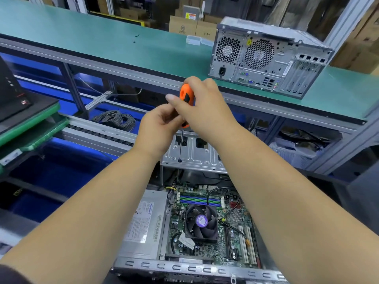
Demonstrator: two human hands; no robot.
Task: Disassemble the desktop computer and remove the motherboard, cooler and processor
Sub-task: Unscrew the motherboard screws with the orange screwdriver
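Got my right hand [205, 107] wrapped round the orange and black handle of the screwdriver [186, 97], and my left hand [159, 126] is pinching it lower down near where the shaft starts. Tip's sitting on a screw in the metal drive cage [194, 154]. Below that the open desktop case [184, 267] shows the motherboard [235, 228], the cooler [202, 223] fan in the middle, and the power supply [143, 224] on the left. A second tower [266, 58] sits up on the green table [102, 37].
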